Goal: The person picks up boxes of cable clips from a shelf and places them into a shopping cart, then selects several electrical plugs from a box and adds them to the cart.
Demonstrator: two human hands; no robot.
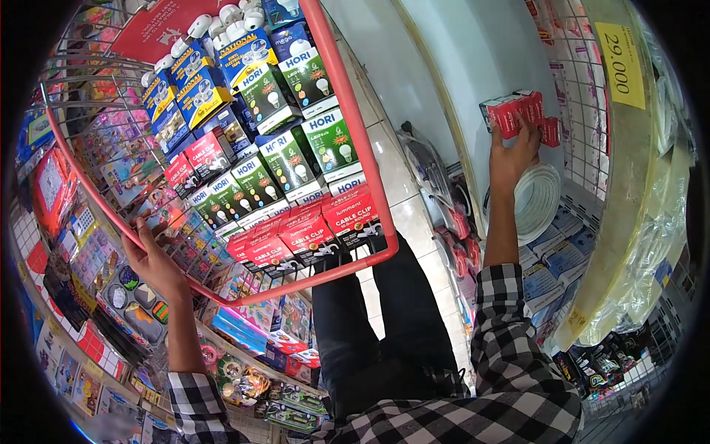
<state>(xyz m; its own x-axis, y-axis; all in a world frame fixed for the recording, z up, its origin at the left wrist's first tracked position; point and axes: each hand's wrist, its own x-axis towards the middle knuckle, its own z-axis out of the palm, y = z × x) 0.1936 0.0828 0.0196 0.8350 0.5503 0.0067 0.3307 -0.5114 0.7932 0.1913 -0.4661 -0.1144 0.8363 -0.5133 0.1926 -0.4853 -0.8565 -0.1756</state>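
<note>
My left hand (153, 260) is closed round the red rim of a wire shopping cart (379, 174), on its left side. My right hand (514, 148) reaches to the shelf on the right, its fingers gripping small red boxes (510, 111) that sit side by side. In the cart, red cable clip boxes (307, 231) stand in a row at the near end. Behind them are green and white light bulb boxes (288, 157), and yellow and blue electrical tape boxes (201, 95). White bulb-like pieces (231, 24) lie at the far end.
A coil of pale hose or cable (536, 203) lies on the right shelf below my right hand, near blue packets (551, 277). A yellow price tag (620, 63) hangs on the shelf edge. Toy packs (133, 303) fill the left shelves. Tiled floor (399, 174) shows between.
</note>
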